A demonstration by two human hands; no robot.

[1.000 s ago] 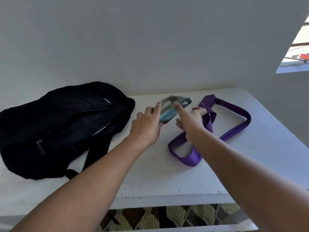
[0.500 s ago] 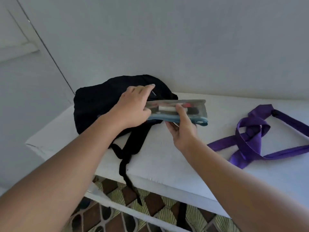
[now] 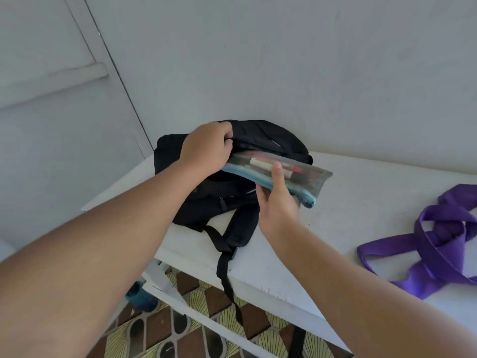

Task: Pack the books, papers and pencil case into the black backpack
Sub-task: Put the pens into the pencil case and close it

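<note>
The pencil case, a see-through mesh pouch with a blue zip edge, is in my right hand: thumb pressed on its top face, fingers curled under it, its far end already nosing into the mouth of the black backpack. My left hand has its fingers curled round the upper lip of the opening, pulling it up. The backpack lies at the left end of the bench, against the wall, one shoulder strap hanging over the front edge. If my left hand lets the flap sag, I think the case will catch on the lip and buckle instead of sliding in; my hold is near the middle, so a snag could twist it out of my thumb. Pushing hard could also shove the bag toward the left edge, and the dangling strap might drag it down. A purple strap lies well apart toward the right end. I can read no brand or writing on the case or the bag.
</note>
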